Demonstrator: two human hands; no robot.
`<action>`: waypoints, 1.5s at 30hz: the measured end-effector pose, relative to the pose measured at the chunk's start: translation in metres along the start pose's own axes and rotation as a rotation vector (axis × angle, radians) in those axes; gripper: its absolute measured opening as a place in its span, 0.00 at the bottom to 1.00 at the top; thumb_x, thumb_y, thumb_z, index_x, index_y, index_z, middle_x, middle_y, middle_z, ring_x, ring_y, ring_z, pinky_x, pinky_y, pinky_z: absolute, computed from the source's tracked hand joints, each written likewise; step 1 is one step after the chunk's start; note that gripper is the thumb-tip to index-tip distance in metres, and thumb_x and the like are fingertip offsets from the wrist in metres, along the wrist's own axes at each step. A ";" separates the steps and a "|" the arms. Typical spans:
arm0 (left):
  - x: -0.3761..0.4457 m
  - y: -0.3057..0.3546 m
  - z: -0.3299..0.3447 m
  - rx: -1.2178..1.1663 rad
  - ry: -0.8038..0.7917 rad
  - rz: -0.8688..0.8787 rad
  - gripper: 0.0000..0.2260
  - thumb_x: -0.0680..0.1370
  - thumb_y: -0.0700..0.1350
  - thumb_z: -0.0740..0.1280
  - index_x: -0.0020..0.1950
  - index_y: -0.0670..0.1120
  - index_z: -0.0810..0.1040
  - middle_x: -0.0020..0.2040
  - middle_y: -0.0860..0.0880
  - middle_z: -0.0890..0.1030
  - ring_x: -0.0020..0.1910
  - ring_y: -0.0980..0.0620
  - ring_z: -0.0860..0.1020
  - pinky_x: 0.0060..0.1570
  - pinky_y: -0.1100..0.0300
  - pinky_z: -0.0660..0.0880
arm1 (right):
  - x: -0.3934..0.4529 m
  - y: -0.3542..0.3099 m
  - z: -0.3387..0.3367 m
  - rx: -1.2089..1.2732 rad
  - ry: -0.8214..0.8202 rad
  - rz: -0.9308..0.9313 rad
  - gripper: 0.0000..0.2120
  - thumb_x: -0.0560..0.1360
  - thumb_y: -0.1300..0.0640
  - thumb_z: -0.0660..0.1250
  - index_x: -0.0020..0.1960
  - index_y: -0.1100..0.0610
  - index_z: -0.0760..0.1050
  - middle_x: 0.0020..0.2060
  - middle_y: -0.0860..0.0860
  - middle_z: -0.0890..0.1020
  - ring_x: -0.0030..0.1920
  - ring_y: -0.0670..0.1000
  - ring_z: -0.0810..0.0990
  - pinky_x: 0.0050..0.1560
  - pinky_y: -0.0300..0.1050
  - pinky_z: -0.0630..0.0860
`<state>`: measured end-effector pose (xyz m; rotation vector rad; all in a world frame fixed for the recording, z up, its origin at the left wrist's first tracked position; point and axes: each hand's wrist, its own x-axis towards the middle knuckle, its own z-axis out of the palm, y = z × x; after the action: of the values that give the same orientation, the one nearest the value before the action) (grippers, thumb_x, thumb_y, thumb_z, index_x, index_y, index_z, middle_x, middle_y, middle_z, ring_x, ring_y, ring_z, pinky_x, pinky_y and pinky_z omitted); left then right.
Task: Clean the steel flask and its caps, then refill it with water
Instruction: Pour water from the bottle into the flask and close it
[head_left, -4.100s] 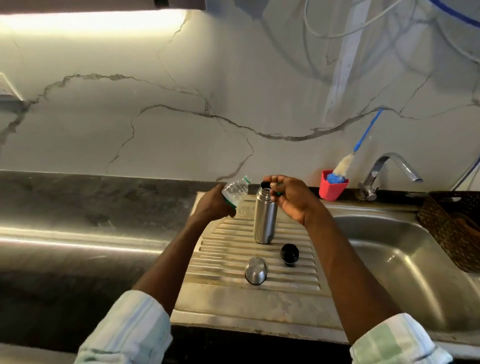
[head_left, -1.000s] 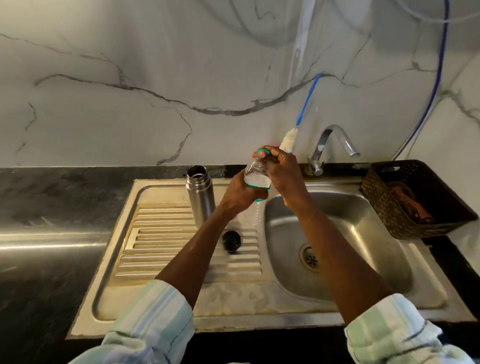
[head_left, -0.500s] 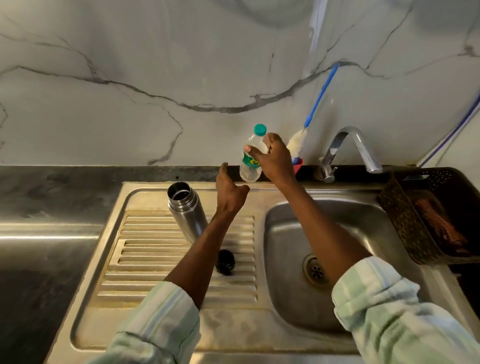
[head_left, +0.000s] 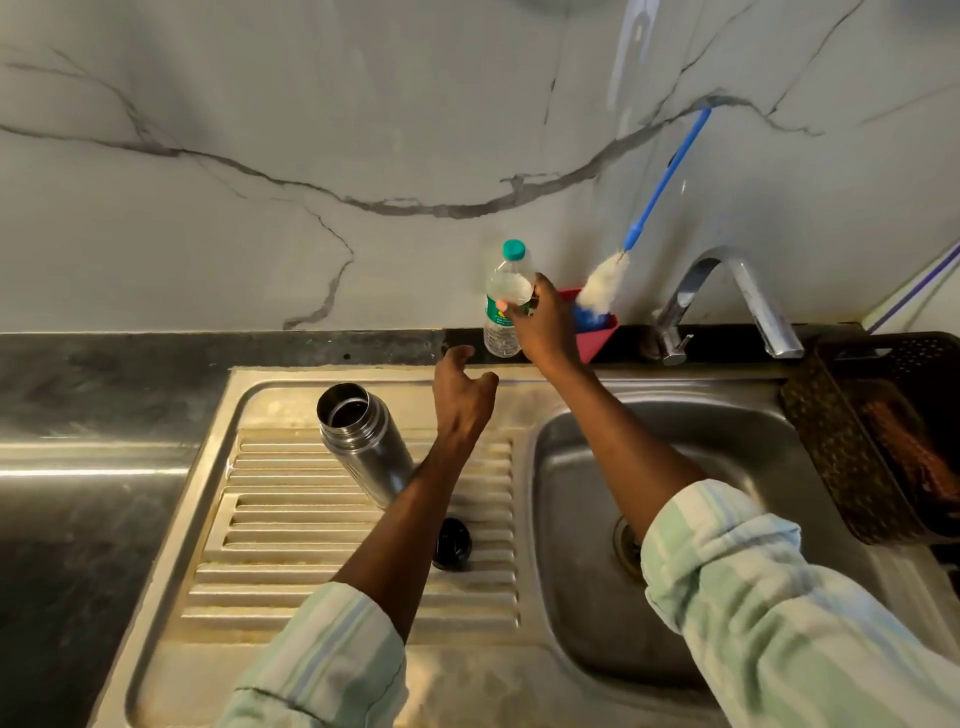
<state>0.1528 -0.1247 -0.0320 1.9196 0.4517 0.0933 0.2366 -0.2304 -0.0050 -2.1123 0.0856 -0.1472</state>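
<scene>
While both striped sleeves (head_left: 810, 618) enter from the near edge, the forearms reach away toward the back of the bench (head_left: 93, 499).

Near zone: black inner cap (head_left: 451, 543) lies on the ribbed drainboard (head_left: 291, 525), partly hidden by the left forearm. Only one cap is in view.

Middle zone: steel flask (head_left: 363, 447) stands open-mouthed on the drainboard, uncapped, just left of the left forearm; dark interior visible, fill level cannot be told. Sink basin (head_left: 571, 597) sits to the right of the drainboard, drain partly hidden by the right arm.

Left hand (head_left: 462, 400): grip apart, fingers loosely spread and curled, holding nothing. It hovers over the back part of the drainboard, near the sink's rear rim, below and just left of the bottle.

Right hand (head_left: 545, 325): grip clamped around the mid-body of a clear plastic water bottle (head_left: 506, 301), fingers wrapped over the green label. Bottle upright, teal cap on, its base at or just over the dark back ledge of the bench; contact cannot be told.

Far zone: red holder (head_left: 597, 338) directly behind the right hand, with a blue-handled bottle brush (head_left: 605, 283) leaning against the marble wall (head_left: 260, 156). Chrome tap (head_left: 727, 296) stands further right. Dark woven basket (head_left: 878, 436) occupies the bench's right edge.
</scene>
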 end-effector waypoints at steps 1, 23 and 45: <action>0.000 0.000 0.000 0.000 0.002 0.003 0.25 0.73 0.39 0.71 0.69 0.44 0.72 0.68 0.45 0.76 0.67 0.47 0.73 0.68 0.49 0.71 | -0.001 0.000 0.000 0.003 0.004 -0.001 0.24 0.76 0.53 0.71 0.68 0.59 0.69 0.62 0.54 0.78 0.63 0.54 0.77 0.61 0.52 0.78; -0.138 -0.044 -0.085 -0.079 0.239 0.617 0.08 0.73 0.34 0.64 0.45 0.40 0.83 0.43 0.47 0.85 0.41 0.52 0.83 0.42 0.59 0.80 | -0.201 -0.009 -0.007 0.215 0.018 0.004 0.09 0.77 0.63 0.63 0.51 0.53 0.79 0.41 0.49 0.84 0.41 0.46 0.83 0.46 0.40 0.79; -0.163 -0.143 -0.177 -0.031 0.259 0.206 0.10 0.74 0.33 0.63 0.46 0.43 0.82 0.44 0.50 0.84 0.46 0.53 0.80 0.49 0.66 0.73 | -0.288 0.023 0.062 -0.321 -0.249 0.002 0.29 0.73 0.65 0.68 0.73 0.54 0.68 0.69 0.55 0.71 0.67 0.58 0.71 0.65 0.48 0.70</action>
<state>-0.0846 0.0190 -0.0694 1.9270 0.4198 0.4848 -0.0401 -0.1555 -0.0771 -2.4328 -0.0400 0.1416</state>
